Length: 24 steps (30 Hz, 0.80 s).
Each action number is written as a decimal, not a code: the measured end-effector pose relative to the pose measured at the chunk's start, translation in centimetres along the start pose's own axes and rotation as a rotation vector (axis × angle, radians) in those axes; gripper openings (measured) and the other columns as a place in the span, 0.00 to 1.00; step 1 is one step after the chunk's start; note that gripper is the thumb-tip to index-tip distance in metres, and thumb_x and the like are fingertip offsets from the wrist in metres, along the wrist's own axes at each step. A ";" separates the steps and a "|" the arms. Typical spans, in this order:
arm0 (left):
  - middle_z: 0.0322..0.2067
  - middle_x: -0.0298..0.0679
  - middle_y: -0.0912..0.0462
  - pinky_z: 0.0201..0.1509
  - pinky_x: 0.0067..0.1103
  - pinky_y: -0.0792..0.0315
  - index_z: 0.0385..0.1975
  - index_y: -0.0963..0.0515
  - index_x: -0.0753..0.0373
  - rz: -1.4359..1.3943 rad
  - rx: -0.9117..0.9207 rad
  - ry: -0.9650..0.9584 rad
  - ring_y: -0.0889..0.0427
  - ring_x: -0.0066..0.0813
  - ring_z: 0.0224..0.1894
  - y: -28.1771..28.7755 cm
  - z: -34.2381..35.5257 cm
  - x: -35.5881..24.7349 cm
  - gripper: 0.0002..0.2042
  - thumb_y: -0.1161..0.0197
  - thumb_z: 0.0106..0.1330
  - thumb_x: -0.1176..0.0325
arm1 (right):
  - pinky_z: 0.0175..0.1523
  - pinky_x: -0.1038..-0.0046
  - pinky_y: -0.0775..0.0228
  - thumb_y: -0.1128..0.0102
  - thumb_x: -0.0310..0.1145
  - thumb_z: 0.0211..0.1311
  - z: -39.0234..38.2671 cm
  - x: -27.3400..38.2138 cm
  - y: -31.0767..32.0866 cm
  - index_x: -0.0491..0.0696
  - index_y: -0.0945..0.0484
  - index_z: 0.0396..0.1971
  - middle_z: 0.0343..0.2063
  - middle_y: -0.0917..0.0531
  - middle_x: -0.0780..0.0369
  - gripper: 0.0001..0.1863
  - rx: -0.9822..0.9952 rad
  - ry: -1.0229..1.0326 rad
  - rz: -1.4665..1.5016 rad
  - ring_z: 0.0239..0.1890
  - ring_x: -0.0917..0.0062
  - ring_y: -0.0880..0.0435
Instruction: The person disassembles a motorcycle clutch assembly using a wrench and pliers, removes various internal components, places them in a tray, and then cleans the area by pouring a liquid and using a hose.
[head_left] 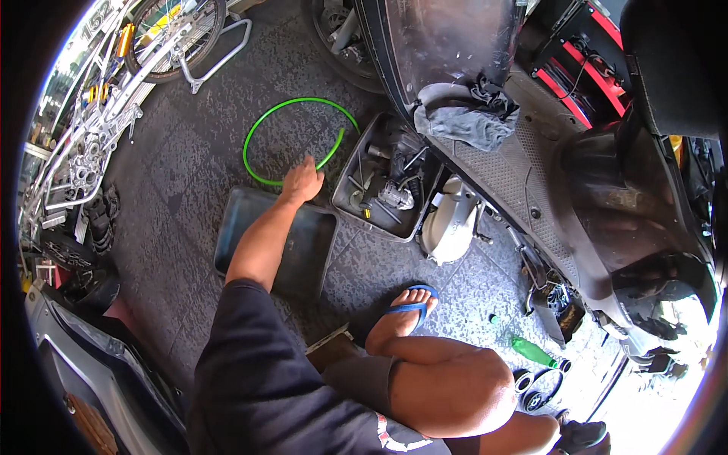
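My left hand (pixel 303 182) reaches down over the floor, its fingers closed around a bright green hose (pixel 262 125). The hose lies in a wide loop, with one free end above and to the right of the hand. Just below my wrist sits a shallow dark tray (pixel 235 216), partly covered by my forearm. To the right of the hand, a grey bin (pixel 343 178) holds a dark mechanical part (pixel 398 171) and several tools. My right hand is out of the picture.
A scooter with a ribbed footboard (pixel 523 171) fills the right side, a grey rag (pixel 470 121) draped on it. A white cover (pixel 449 227) stands beside the bin. A green bottle (pixel 535 353) lies near my knee. A wheel (pixel 171 38) stands at upper left.
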<state>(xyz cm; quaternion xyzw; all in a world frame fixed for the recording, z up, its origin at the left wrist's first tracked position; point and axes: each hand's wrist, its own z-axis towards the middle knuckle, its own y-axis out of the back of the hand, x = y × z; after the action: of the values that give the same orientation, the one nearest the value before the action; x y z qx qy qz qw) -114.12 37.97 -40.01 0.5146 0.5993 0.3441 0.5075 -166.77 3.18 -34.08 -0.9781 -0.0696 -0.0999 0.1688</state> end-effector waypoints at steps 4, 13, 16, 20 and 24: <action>0.46 0.56 0.16 0.56 0.41 0.23 0.48 0.21 0.67 -0.013 0.108 0.063 0.17 0.55 0.51 -0.4 -1.4 -4.0 0.23 0.41 0.65 0.51 | 0.50 0.66 0.30 0.39 0.29 0.60 0.2 1.1 -0.3 0.41 0.25 0.42 0.41 0.21 0.56 0.13 -0.011 0.021 -0.021 0.43 0.69 0.20; 0.42 0.52 0.14 0.50 0.38 0.19 0.40 0.16 0.64 -0.045 0.043 0.052 0.14 0.51 0.46 -4.6 1.7 -6.9 0.12 0.42 0.63 0.66 | 0.45 0.66 0.28 0.39 0.30 0.57 0.0 4.2 0.8 0.42 0.23 0.37 0.36 0.19 0.58 0.10 -0.133 0.094 -0.039 0.38 0.70 0.19; 0.43 0.52 0.14 0.50 0.38 0.19 0.41 0.16 0.64 -0.076 0.003 0.055 0.14 0.52 0.46 -4.0 3.5 -7.8 0.12 0.41 0.64 0.66 | 0.44 0.66 0.27 0.39 0.30 0.56 -1.6 6.0 2.4 0.42 0.23 0.35 0.34 0.19 0.58 0.09 -0.236 0.140 -0.028 0.37 0.70 0.18; 0.40 0.55 0.15 0.47 0.40 0.19 0.40 0.20 0.65 -0.175 -0.169 0.061 0.14 0.54 0.43 -2.4 2.5 -8.8 0.13 0.42 0.67 0.62 | 0.42 0.66 0.27 0.38 0.30 0.55 -4.6 6.3 5.4 0.42 0.22 0.33 0.31 0.18 0.59 0.08 -0.382 0.177 0.004 0.35 0.70 0.18; 0.35 0.57 0.15 0.43 0.45 0.20 0.38 0.21 0.67 -0.298 -0.366 0.014 0.15 0.59 0.37 3.5 -1.2 -10.6 0.12 0.41 0.67 0.63 | 0.40 0.67 0.26 0.38 0.31 0.54 -12.4 5.6 9.2 0.43 0.21 0.30 0.29 0.18 0.60 0.07 -0.574 0.248 0.019 0.33 0.71 0.17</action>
<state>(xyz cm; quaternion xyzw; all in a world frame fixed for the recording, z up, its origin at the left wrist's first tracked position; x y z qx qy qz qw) -114.79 28.72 -33.71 0.3176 0.5998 0.3720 0.6332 -161.88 -9.07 -24.32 -0.9667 -0.0085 -0.2327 -0.1061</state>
